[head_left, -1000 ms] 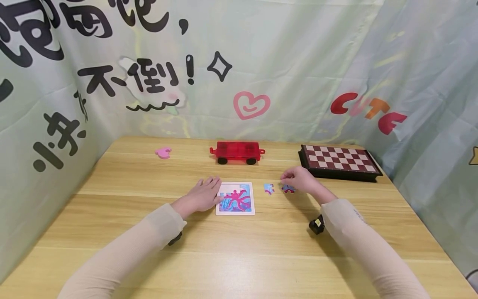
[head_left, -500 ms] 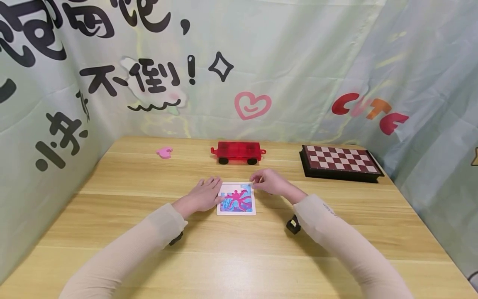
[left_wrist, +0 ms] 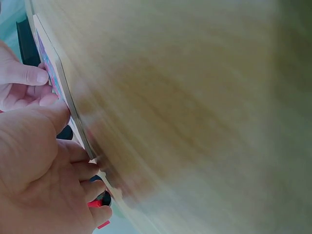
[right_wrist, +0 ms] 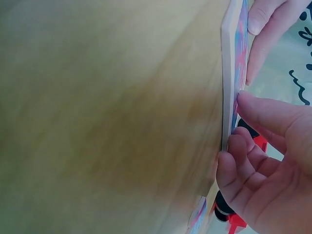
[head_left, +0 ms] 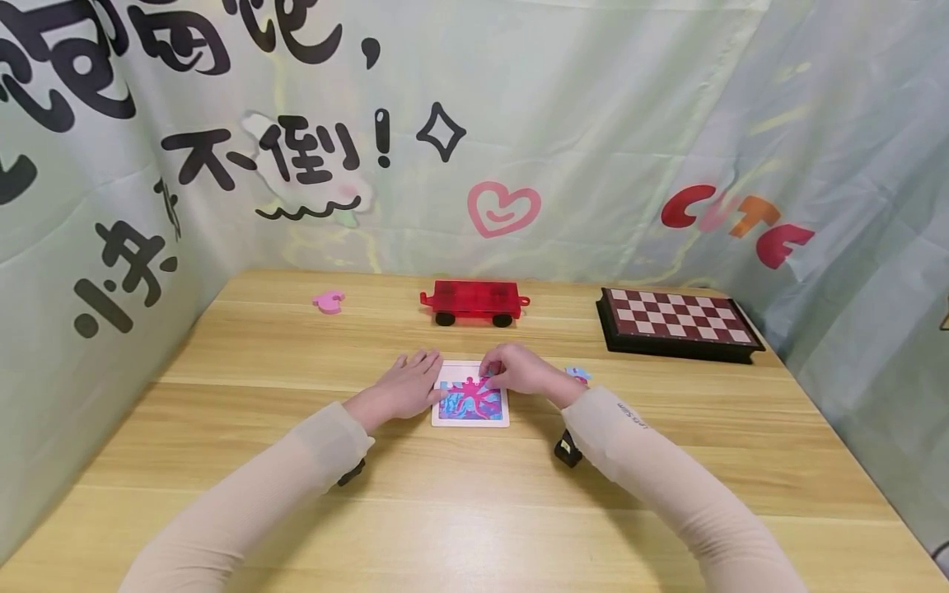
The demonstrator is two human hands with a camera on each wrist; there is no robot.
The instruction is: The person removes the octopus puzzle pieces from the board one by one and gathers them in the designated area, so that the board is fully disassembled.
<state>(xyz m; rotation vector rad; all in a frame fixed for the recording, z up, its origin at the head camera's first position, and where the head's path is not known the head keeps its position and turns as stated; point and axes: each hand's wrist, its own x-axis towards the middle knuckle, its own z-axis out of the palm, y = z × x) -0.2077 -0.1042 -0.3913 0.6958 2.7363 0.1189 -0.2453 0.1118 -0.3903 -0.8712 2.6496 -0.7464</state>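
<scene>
A small square jigsaw puzzle (head_left: 471,403) with a pale frame and a pink octopus on blue lies mid-table, with bare white along its upper left. My left hand (head_left: 404,385) rests at its left side, fingers extended and thumb over the edge; the left wrist view shows this hand (left_wrist: 44,161) against the frame. At the upper right of the picture, my right hand (head_left: 519,369) pinches a puzzle piece (head_left: 485,372), mostly covered by the fingers. In the right wrist view that hand's thumb (right_wrist: 265,112) touches the picture side. Another blue-and-pink piece (head_left: 577,374) lies beside the right wrist.
Behind the puzzle stands a red toy wagon (head_left: 475,300) with black wheels. A folded checkerboard case (head_left: 678,321) lies at the back right, and a pink heart-shaped piece (head_left: 329,301) at the back left. A printed curtain (head_left: 586,132) hangs behind the wooden table (head_left: 460,511).
My right hand has moved left from the loose pieces at the right to the puzzle's upper right, fingers lowered onto it. The left hand stays at the frame's left side.
</scene>
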